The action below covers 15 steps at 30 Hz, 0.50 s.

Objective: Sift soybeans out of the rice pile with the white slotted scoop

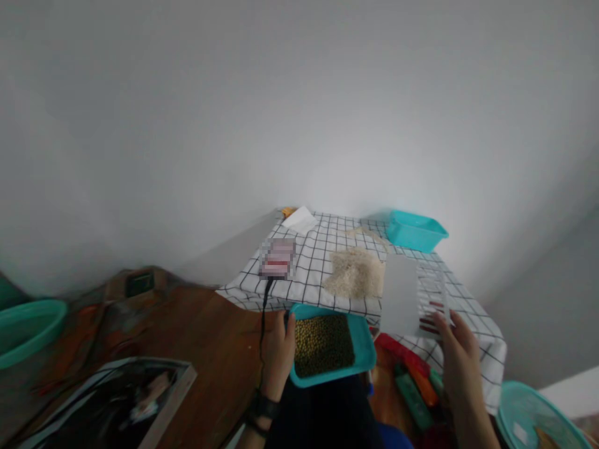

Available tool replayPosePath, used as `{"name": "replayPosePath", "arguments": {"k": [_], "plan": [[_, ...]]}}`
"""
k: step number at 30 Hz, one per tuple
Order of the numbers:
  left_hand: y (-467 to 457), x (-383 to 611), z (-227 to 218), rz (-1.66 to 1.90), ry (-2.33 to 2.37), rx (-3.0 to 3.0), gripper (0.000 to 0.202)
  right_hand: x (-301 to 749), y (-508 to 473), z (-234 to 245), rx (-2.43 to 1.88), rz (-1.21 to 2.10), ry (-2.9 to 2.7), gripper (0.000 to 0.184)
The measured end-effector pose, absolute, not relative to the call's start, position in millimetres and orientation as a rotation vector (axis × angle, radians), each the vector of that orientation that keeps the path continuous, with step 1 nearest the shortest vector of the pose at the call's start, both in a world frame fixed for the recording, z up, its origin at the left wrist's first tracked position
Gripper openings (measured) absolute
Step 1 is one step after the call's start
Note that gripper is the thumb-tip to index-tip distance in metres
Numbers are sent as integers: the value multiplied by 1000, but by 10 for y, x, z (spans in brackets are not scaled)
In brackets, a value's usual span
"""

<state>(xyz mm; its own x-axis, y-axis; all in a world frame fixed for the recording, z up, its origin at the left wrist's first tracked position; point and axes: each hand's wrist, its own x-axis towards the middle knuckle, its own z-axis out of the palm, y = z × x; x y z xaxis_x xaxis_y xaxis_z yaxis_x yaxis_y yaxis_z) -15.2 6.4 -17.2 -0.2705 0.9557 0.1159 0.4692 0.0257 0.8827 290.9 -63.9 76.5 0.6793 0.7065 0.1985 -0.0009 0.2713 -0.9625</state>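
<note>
My left hand (277, 355) grips the left rim of a teal tray (367, 355) filled with green beans (324, 344), held just below the near edge of a table with a black-and-white checked cloth (313, 265). My right hand (458, 352) pinches a white sheet or packet with red markings (414, 298), raised over the table's right side. A heap of white rice (354, 273) lies loose on the cloth beyond the tray. A black band is on my left wrist.
An empty teal tray (414, 229) stands at the table's far right, white paper (299, 219) at the far corner. A blurred-out item (277, 257) with a black cable lies on the left. Teal basins sit at far left (28, 327) and bottom right (533, 415).
</note>
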Motion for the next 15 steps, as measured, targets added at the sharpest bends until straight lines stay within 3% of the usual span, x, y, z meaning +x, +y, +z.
{"name": "replayPosePath", "arguments": {"k": [5, 15], "plan": [[41, 24, -76, 1149, 1724, 1476, 31, 3115, 59, 1095, -1142, 483, -681, 30], [5, 221, -287, 1183, 1691, 1570, 37, 2834, 1565, 1391, -1116, 820, -951, 40]]}}
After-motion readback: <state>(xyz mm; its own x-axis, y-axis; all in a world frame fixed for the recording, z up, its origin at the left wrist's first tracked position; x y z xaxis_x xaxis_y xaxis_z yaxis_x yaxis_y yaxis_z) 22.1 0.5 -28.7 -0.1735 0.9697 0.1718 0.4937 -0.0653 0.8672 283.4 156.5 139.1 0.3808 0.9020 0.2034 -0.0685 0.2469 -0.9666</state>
